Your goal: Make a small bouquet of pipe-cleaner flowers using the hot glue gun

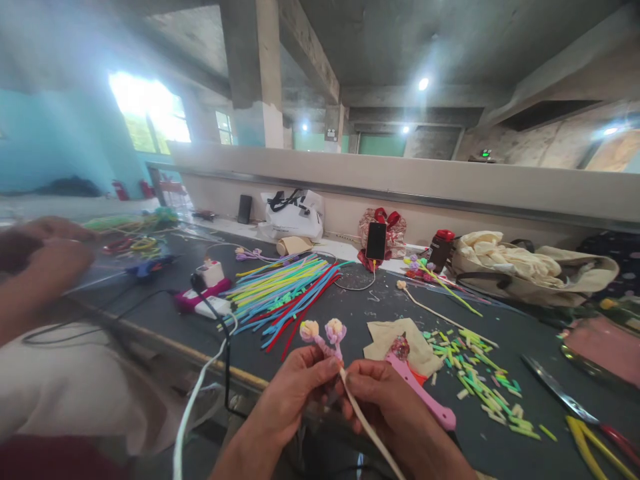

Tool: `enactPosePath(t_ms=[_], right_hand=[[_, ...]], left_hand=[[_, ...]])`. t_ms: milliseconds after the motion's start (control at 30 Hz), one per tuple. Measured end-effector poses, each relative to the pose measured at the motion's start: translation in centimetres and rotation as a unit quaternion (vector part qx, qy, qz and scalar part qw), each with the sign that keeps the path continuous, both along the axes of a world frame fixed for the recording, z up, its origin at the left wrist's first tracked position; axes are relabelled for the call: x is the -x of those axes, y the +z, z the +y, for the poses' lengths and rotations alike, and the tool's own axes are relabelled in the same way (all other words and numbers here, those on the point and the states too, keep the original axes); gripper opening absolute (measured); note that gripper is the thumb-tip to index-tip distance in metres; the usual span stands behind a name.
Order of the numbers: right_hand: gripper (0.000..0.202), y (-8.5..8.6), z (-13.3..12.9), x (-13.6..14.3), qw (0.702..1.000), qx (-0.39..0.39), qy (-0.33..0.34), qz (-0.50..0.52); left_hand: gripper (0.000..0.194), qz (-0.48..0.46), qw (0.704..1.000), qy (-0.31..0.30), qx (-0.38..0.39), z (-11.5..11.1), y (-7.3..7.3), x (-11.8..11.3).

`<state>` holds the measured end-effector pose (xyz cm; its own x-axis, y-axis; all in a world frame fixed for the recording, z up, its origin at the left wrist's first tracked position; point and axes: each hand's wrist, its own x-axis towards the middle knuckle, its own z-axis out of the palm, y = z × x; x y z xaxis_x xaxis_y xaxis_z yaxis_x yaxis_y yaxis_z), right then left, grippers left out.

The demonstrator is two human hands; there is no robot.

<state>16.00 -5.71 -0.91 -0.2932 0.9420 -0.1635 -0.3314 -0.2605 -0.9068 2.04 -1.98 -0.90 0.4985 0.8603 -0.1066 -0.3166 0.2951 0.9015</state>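
Note:
Near the table's front edge, my left hand (295, 390) pinches the purple stems of a small flower piece (334, 331) with two pale, purple-edged blossoms on top. Close beside it, my right hand (383, 393) is closed on a cream stem (367, 427) that meets the purple stems between my hands and trails down toward the bottom of the view. A pink glue gun (423, 393) lies just right of my right hand, its tip over a beige cloth (417, 343). Behind my hands are loose colored stems (285, 290).
Cut green pieces (475, 373), pliers (565, 393) and yellow-handled scissors (590, 447) lie at right. A phone (376, 241), bags and a red-capped bottle (441, 250) stand behind. Cables and a power strip (203, 301) are at left, near another person's hands (60, 253).

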Motion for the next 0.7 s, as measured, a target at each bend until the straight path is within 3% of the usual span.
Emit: enactPosePath(t_ms=[67, 133, 167, 233, 300, 333, 367, 400, 433, 500, 567, 600, 633, 700], right_hand=[[0.016, 0.5, -0.2, -0.1, 0.993, -0.025, -0.02, -0.11], [0.019, 0.8, -0.4, -0.1, 0.948, -0.129, -0.067, -0.283], [0.02, 0.8, -0.5, 0.0, 0.9, -0.202, -0.092, -0.374], [0.022, 0.6, -0.7, 0.5, 0.763, -0.333, -0.154, -0.533], [0.023, 0.0, -0.8, 1.1, 0.626, -0.392, -0.214, -0.639], [0.023, -0.2, -0.7, 1.4, 0.577, -0.402, -0.236, -0.671], [0.023, -0.4, -0.6, 1.7, 0.551, -0.408, -0.247, -0.685], [0.023, -0.5, -0.4, 1.9, 0.554, -0.41, -0.243, -0.683], [0.022, -0.4, -0.2, 1.9, 0.587, -0.405, -0.23, -0.662], [0.021, 0.0, 0.2, 1.7, 0.717, -0.348, -0.198, -0.57], [0.02, 0.5, 0.5, 1.3, 0.86, -0.222, -0.172, -0.425], [0.019, 0.6, 0.5, 1.1, 0.91, -0.158, -0.162, -0.347], [0.018, 0.7, 0.5, 1.0, 0.942, -0.108, -0.154, -0.278], [0.016, 0.7, 0.2, 1.1, 0.971, -0.065, -0.14, -0.185]], left_hand=[[0.021, 0.024, 1.0, 0.018, -0.008, 0.1, 0.0, 0.0], [0.024, 0.05, 0.998, 0.046, -0.016, 0.2, 0.1, -0.1], [0.026, 0.063, 0.996, 0.063, -0.018, 0.3, 0.2, -0.3], [0.029, 0.09, 0.991, 0.1, -0.015, 0.3, 0.5, -0.6], [0.031, 0.109, 0.986, 0.126, -0.007, 0.2, 0.6, -0.9], [0.032, 0.113, 0.985, 0.133, -0.005, 0.2, 0.7, -1.0], [0.031, 0.115, 0.984, 0.138, -0.004, 0.1, 0.7, -1.1], [0.031, 0.115, 0.983, 0.141, -0.004, 0.1, 0.6, -1.1], [0.03, 0.113, 0.983, 0.146, -0.005, 0.0, 0.6, -1.1], [0.028, 0.104, 0.982, 0.158, -0.004, -0.1, 0.5, -0.9], [0.026, 0.085, 0.985, 0.151, 0.0, -0.2, 0.5, -0.8], [0.026, 0.073, 0.987, 0.14, 0.003, -0.2, 0.5, -0.8], [0.025, 0.062, 0.99, 0.127, 0.007, -0.3, 0.5, -0.9], [0.025, 0.042, 0.993, 0.107, 0.015, -0.6, 0.6, -1.1]])
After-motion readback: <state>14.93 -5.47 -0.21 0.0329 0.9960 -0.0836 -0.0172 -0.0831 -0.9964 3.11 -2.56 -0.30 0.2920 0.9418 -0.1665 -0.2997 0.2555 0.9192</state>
